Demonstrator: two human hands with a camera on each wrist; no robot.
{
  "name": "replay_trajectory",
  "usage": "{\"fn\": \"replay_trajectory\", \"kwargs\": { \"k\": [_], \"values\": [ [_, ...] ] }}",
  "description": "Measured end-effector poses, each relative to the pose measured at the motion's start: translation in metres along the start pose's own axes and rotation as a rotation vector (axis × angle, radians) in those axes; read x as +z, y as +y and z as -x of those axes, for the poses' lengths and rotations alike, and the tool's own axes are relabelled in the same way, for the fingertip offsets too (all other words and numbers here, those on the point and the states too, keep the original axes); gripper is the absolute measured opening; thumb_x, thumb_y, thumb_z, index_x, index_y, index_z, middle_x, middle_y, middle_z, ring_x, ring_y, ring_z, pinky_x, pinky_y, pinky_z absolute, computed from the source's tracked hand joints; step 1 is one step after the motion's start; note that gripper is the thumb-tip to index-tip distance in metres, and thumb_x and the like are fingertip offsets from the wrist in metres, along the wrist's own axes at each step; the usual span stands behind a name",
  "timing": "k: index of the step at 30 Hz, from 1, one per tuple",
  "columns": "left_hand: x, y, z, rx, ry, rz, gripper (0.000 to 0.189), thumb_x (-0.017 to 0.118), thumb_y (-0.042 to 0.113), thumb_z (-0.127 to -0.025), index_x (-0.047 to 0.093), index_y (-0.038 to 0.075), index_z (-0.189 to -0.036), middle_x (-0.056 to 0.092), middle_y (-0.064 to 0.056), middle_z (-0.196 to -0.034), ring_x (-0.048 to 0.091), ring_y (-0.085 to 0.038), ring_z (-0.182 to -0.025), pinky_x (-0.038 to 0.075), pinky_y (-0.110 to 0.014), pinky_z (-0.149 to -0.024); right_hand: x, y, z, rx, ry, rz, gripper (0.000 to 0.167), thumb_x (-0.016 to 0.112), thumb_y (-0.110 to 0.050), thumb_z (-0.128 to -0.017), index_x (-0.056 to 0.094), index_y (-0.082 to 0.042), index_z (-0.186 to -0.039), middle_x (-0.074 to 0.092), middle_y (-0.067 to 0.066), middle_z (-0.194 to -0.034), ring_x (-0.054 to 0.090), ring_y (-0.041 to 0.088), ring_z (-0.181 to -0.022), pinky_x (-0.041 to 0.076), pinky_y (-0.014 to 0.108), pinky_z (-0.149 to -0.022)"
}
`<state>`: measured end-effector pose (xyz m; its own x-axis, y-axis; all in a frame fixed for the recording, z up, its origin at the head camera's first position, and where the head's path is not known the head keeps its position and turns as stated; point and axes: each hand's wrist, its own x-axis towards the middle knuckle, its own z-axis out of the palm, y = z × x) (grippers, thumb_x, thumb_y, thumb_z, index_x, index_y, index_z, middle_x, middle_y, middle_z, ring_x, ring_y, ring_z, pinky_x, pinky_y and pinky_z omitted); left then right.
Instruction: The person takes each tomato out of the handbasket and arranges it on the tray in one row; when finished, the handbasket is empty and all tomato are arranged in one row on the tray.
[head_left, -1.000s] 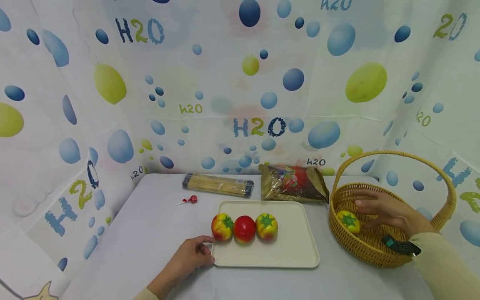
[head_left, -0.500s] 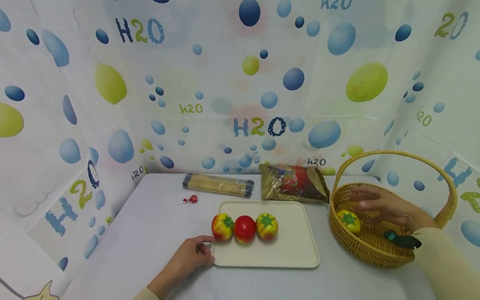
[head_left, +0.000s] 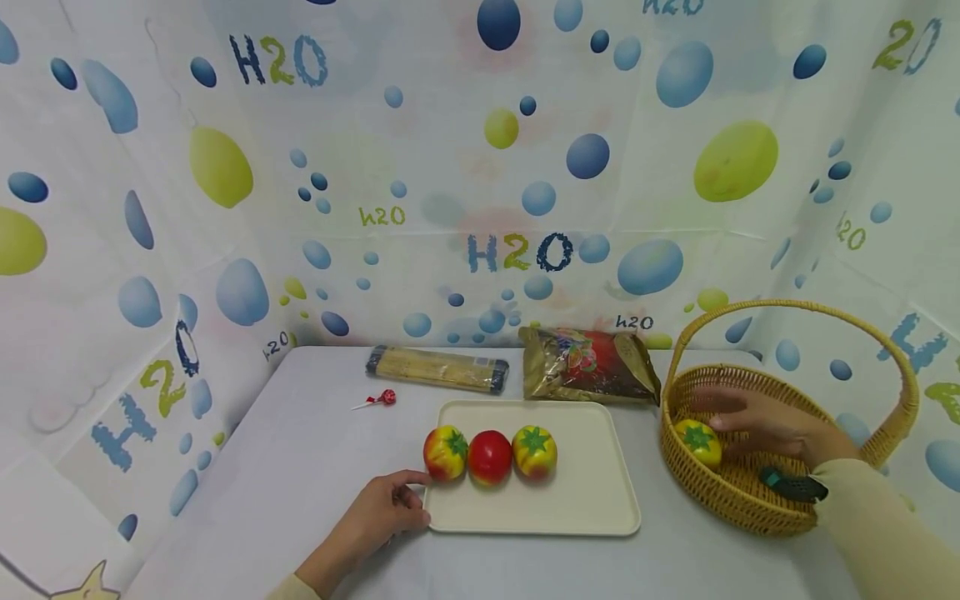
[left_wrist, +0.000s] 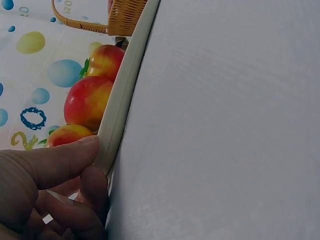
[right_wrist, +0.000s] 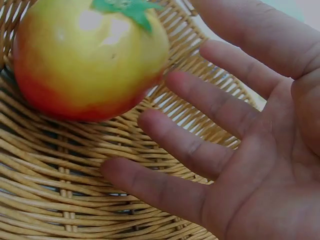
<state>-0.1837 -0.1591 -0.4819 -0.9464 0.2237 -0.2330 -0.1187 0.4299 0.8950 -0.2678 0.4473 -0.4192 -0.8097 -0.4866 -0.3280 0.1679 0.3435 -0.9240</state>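
Note:
A cream tray [head_left: 555, 508] lies on the table with three toy tomatoes in a row. The left one [head_left: 446, 454] and the right one [head_left: 535, 452] are yellow-red with green leaves; the middle one [head_left: 490, 457] shows its red side. My left hand [head_left: 375, 517] holds the tray's front left corner, thumb and curled fingers against the rim in the left wrist view. Inside the wicker basket [head_left: 738, 508] sits another yellow-red toy tomato [right_wrist: 92, 60]. My right hand [head_left: 772, 425] is in the basket beside that tomato, fingers spread, with a small gap in the right wrist view.
A tall arched handle [head_left: 795, 305] spans the basket. Along the back lie a gold-and-red snack bag [head_left: 588, 367] and a pack of thin sticks [head_left: 437, 369]. A red lollipop [head_left: 386, 397] lies behind the tray. A printed curtain [head_left: 420, 150] closes off the back and sides.
My right hand has shifted slightly inside the basket, and its thumb is now closer to the toy tomato. My left hand and the tray stay where they were.

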Motion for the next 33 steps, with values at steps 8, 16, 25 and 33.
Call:
{"fn": "replay_trajectory", "kwargs": {
  "k": [8, 16, 25, 33],
  "values": [
    [-0.0002, 0.0030, 0.0015, -0.014, 0.004, -0.001, 0.050, 0.083, 0.005, -0.078, 0.067, 0.004, -0.125, 0.060, -0.003, -0.083, 0.054, -0.018, -0.070, 0.044, -0.029, -0.056, 0.0057, -0.0030, -0.0059, 0.024, -0.061, 0.012, 0.055, 0.056, -0.013, -0.103, 0.034, 0.004, -0.150, 0.052, 0.005, -0.140, 0.057, 0.026, -0.120, 0.052, 0.055, -0.093],
    [0.0002, 0.0035, 0.0020, -0.015, 0.007, 0.001, 0.050, 0.083, 0.004, -0.078, 0.067, 0.004, -0.125, 0.060, -0.003, -0.083, 0.054, -0.018, -0.070, 0.044, -0.028, -0.056, 0.0089, -0.0045, -0.0077, 0.043, -0.049, 0.024, 0.049, 0.058, -0.011, -0.102, 0.043, 0.005, -0.145, 0.057, 0.005, -0.129, 0.059, 0.026, -0.112, 0.054, 0.055, -0.091],
    [0.0023, -0.0007, 0.0028, -0.015, -0.012, 0.001, 0.051, 0.084, 0.004, -0.078, 0.066, 0.004, -0.125, 0.061, -0.003, -0.082, 0.053, -0.017, -0.069, 0.044, -0.028, -0.056, 0.0100, 0.0015, 0.0001, 0.027, -0.006, 0.043, 0.034, 0.057, -0.013, -0.103, 0.056, -0.004, -0.136, 0.058, 0.005, -0.125, 0.060, 0.026, -0.108, 0.055, 0.053, -0.089],
    [0.0006, 0.0005, 0.0017, 0.015, 0.005, -0.009, 0.051, 0.083, 0.005, -0.078, 0.066, 0.003, -0.125, 0.061, -0.003, -0.083, 0.053, -0.019, -0.071, 0.044, -0.027, -0.056, 0.0065, -0.0072, -0.0029, -0.005, 0.033, 0.023, 0.031, 0.057, -0.013, -0.103, 0.060, -0.012, -0.134, 0.061, -0.001, -0.123, 0.061, 0.022, -0.108, 0.054, 0.052, -0.091]
  ]
}}
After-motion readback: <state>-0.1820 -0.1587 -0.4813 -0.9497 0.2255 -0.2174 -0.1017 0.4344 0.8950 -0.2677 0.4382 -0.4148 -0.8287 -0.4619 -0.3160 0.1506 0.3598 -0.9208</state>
